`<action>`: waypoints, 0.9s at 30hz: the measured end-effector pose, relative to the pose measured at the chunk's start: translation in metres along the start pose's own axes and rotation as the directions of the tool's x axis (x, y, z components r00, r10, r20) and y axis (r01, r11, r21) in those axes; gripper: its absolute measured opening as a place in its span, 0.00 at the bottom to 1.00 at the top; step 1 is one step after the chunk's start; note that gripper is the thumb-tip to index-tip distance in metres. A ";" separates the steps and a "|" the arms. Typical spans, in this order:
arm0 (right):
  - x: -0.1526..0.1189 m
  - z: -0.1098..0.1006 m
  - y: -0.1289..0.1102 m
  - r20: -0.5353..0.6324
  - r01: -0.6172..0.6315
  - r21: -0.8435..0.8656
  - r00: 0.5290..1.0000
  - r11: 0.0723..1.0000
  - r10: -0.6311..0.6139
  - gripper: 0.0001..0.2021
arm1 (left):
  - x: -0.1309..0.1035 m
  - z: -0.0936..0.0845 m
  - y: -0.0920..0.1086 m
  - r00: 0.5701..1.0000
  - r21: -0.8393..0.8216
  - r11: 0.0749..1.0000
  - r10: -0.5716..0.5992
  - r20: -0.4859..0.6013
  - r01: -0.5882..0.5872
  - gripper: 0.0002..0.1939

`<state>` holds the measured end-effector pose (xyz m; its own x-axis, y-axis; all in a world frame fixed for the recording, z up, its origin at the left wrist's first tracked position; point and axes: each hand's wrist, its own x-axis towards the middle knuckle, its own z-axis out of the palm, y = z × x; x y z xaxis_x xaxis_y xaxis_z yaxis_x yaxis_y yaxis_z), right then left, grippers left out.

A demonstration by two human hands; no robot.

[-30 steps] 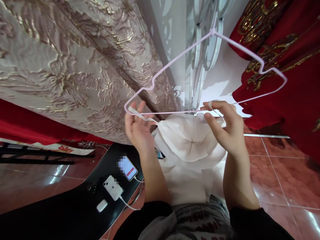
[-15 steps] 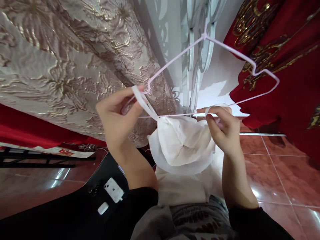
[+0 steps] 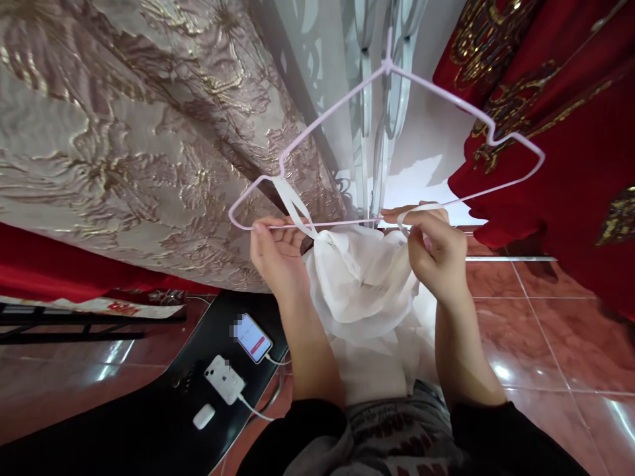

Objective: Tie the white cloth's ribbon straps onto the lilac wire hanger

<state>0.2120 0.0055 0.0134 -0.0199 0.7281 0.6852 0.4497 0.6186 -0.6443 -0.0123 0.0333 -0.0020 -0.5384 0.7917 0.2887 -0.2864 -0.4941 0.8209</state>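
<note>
A pale pink clothes hanger (image 3: 337, 115) spans the middle of the view. A white garment (image 3: 357, 284) with thin straps hangs below its lower bar. The left strap (image 3: 292, 198) is looped over the hanger near its left notch. My left hand (image 3: 285, 254) is at the hanger's lower left, palm up, with its thumb and fingers around the lower bar. My right hand (image 3: 439, 248) is closed on the right strap (image 3: 407, 215), beside the bar, and its index finger points left along the bar. Part of that strap is hidden by my fingers.
On a black bench (image 3: 149, 416) lie a lit phone (image 3: 255, 340), a white phone (image 3: 224, 379) with a cable, and a small white case (image 3: 204, 416). Embossed floral fabric (image 3: 124, 145) hangs left; red embroidered fabric (image 3: 560, 165) hangs right. Red tiles (image 3: 536, 344) cover the floor.
My left hand has let go of the left strap, leaving it over the hanger, and moved down and right to the lower bar. The hanger has shifted slightly left in view.
</note>
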 end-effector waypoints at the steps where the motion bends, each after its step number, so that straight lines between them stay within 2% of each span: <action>1: 0.000 0.000 0.002 -0.069 -0.005 0.040 0.998 0.999 0.008 0.19 | -0.003 0.002 -0.002 1.000 0.005 1.000 0.005 -0.003 -0.005 0.21; 3: 0.001 -0.006 0.012 -0.298 0.011 0.109 0.954 0.994 0.022 0.12 | -0.002 0.003 -0.001 1.000 0.010 1.000 0.010 -0.014 -0.010 0.23; 5: 0.004 -0.020 0.026 -0.551 0.067 0.100 0.834 0.993 0.000 0.10 | 0.002 0.000 0.001 1.000 0.009 1.000 0.008 -0.011 -0.008 0.23; 6: 0.006 -0.031 0.033 -0.637 0.097 0.064 0.770 0.993 -0.034 0.10 | 0.005 -0.001 0.002 1.000 0.009 1.000 0.006 -0.003 -0.006 0.23; 7: 0.009 -0.042 0.040 -0.681 0.124 0.025 0.729 0.992 -0.074 0.11 | 0.007 -0.003 0.002 1.000 0.012 1.000 0.005 0.005 -0.005 0.24; 9: 0.016 -0.066 0.050 -0.645 0.142 -0.015 0.755 0.990 -0.118 0.13 | 0.009 -0.005 0.002 1.000 0.026 1.000 0.002 0.028 -0.003 0.25; 12: 0.028 -0.091 0.048 -0.497 0.085 0.010 0.865 0.996 -0.068 0.18 | 0.010 -0.004 0.002 1.000 0.025 1.000 0.014 0.027 -0.015 0.25; 14: 0.038 -0.098 0.037 -0.332 -0.014 0.004 0.943 1.000 0.015 0.18 | 0.011 -0.003 0.002 1.000 0.015 1.000 0.026 0.009 -0.026 0.24; 17: 0.052 -0.099 0.017 -0.140 -0.055 -0.158 0.990 0.986 0.032 0.15 | 0.011 -0.001 0.002 1.000 0.000 1.000 0.019 -0.001 -0.019 0.23; 20: 0.059 -0.090 0.001 -0.150 0.108 -0.285 0.976 0.952 -0.155 0.18 | 0.007 0.001 0.001 1.000 -0.008 1.000 -0.005 0.007 0.005 0.22; 23: 0.056 -0.073 -0.003 -0.275 0.271 -0.209 0.906 0.940 -0.322 0.20 | 0.001 0.001 -0.002 0.999 0.006 0.999 -0.039 0.010 0.039 0.22; 25: 0.051 -0.061 0.001 -0.316 0.279 -0.170 0.893 0.945 -0.320 0.18 | 0.000 0.001 -0.003 0.998 0.018 0.998 -0.055 0.000 0.055 0.23; 27: 0.047 -0.053 0.010 -0.391 0.221 -0.167 0.880 0.961 -0.271 0.18 | 0.000 0.000 -0.002 0.998 0.016 0.998 -0.058 -0.007 0.058 0.25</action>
<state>0.2623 0.0299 0.0570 0.2101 0.3575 0.9100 0.5768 0.7062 -0.4107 -0.0115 0.0341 -0.0035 -0.5266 0.8165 0.2366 -0.3047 -0.4412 0.8441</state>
